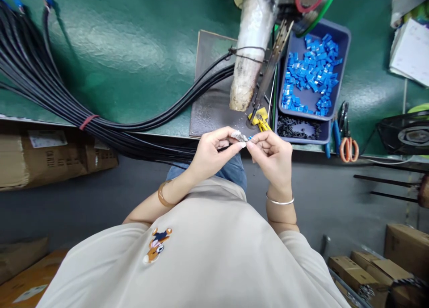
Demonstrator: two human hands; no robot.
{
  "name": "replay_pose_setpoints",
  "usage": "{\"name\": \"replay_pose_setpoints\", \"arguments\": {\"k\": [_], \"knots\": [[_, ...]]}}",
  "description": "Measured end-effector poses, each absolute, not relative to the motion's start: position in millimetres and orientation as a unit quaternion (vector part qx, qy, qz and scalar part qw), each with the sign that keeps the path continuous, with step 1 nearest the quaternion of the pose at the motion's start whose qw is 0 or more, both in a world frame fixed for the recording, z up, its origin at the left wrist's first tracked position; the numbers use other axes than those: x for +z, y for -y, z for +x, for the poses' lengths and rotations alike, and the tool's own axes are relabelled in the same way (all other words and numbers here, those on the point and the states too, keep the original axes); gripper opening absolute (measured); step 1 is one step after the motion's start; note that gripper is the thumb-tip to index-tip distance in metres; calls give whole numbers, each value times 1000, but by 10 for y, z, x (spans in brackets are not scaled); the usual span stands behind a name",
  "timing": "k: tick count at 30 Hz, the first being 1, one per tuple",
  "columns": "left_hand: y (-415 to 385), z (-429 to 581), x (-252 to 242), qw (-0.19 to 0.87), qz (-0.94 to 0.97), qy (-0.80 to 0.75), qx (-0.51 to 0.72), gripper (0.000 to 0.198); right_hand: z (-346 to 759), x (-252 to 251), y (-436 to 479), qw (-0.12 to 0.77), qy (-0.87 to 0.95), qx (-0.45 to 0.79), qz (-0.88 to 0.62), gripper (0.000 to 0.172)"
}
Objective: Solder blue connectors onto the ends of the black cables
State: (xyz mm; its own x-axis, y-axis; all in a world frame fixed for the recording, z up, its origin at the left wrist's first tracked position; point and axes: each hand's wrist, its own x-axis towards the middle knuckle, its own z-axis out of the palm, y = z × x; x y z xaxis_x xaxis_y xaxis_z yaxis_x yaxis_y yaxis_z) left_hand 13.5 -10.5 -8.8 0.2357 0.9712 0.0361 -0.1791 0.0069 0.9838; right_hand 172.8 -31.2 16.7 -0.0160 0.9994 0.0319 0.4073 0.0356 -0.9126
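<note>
My left hand (214, 151) is closed around the end of a black cable (177, 152), which runs in from the left along the table edge. White wrapping covers one of its fingertips. Opposite it, my right hand (272, 154) pinches a small blue connector (250, 138) at the cable's end. The fingertips of both hands nearly meet, and they partly hide the joint between cable and connector. Just beyond the hands lies a yellow tool or block (261, 119) on a dark board (214, 107).
A cable bundle (134, 126) with a red tie (89, 122) crosses the green table (134, 44). A bin (346, 44) holds blue connectors and small black parts. Orange-handled scissors (349, 148), a fan (407, 134) and a white wrapped lamp-like arm (251, 53) stand nearby.
</note>
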Motion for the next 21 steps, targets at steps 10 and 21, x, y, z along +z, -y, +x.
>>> {"name": "replay_pose_setpoints", "arguments": {"k": [10,21], "knots": [[54,163,-52,608,500,-363,498,11,1788,177,272,410,591,385,-578,20],[28,166,-20,623,501,-369,474,13,1810,170,249,432,574,425,-551,21]]}}
